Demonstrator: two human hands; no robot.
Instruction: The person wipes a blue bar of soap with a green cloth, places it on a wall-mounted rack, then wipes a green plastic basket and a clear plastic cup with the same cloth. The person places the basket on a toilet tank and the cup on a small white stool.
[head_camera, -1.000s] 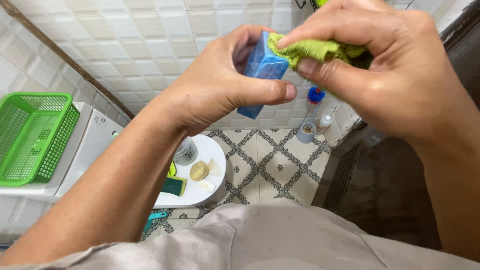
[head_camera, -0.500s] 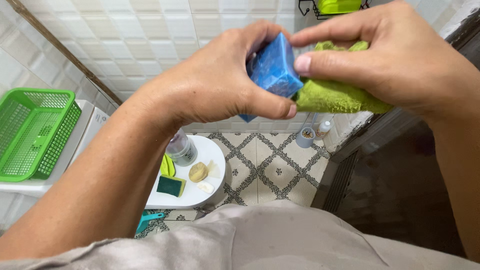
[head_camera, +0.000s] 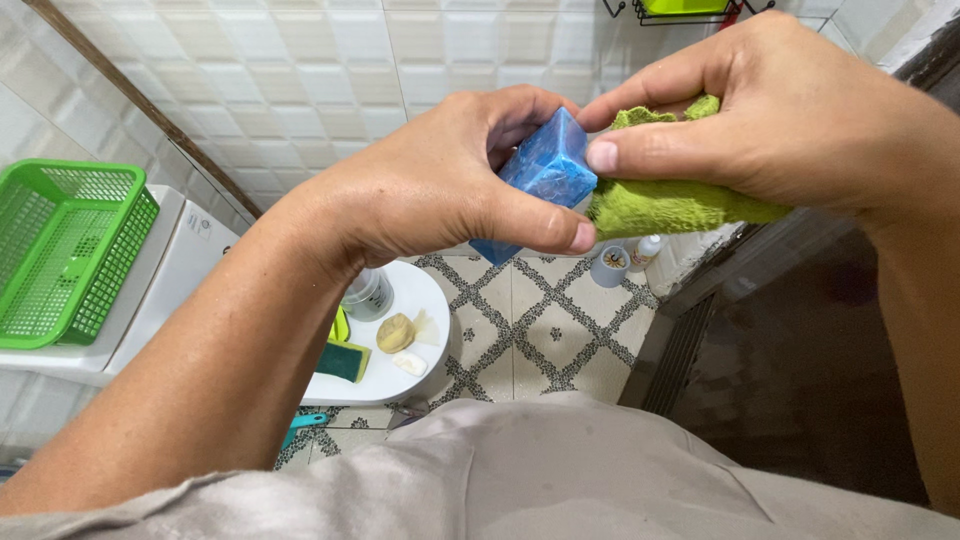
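Blue block (head_camera: 545, 170) now tilted; green cloth (head_camera: 670, 205) lower.

Left hand (head_camera: 440, 190) is up at chest height, forearm rising from the lower left, fingers curled tight around the blue soap block (head_camera: 545, 170), thumb laid flat along its underside. Right hand (head_camera: 790, 120) reaches in from the right of the block, wrist bent, thumb and forefinger pinched closed on the green cloth (head_camera: 670, 205), thumb tip touching the block's right edge.
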